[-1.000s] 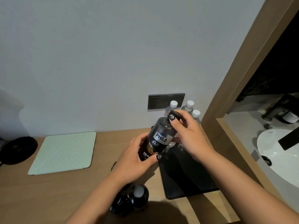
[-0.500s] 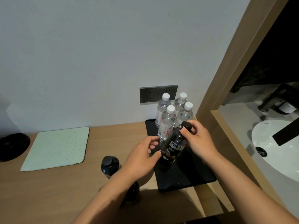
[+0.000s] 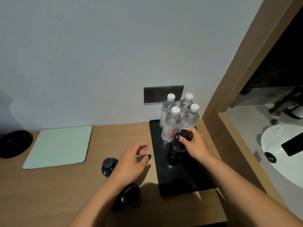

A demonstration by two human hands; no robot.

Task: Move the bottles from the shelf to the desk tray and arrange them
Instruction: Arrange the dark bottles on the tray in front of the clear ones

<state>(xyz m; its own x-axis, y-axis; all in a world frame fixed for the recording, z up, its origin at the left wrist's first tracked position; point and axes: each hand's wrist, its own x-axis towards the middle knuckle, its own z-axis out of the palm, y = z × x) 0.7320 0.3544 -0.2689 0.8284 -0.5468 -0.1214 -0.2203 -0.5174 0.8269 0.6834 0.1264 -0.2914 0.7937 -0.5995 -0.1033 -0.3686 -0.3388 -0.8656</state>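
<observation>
A black tray [image 3: 177, 181] lies on the wooden desk at the right. Several clear water bottles with white caps [image 3: 171, 125] stand grouped at its back end. Just in front of them a black bottle labelled PH8.0 [image 3: 177, 150] stands upright on the tray, and my right hand [image 3: 195, 144] grips its cap and neck from the right. My left hand [image 3: 131, 163] hovers open over the desk left of the tray, holding nothing. Two more black bottles stand on the desk: one [image 3: 108, 166] left of my left hand, another [image 3: 127, 196] partly hidden under my left forearm.
A pale green dotted mat [image 3: 59, 146] lies on the desk at the left, with a round black object [image 3: 14, 144] beyond it at the edge. A grey wall socket [image 3: 163, 94] sits behind the bottles. A wooden frame [image 3: 229, 95] borders the desk on the right; a white sink [image 3: 285, 154] lies beyond it.
The black PH8.0 bottle went from tilted in both hands to upright on the tray. My left hand let go of it and drew back to the left. The view shifted.
</observation>
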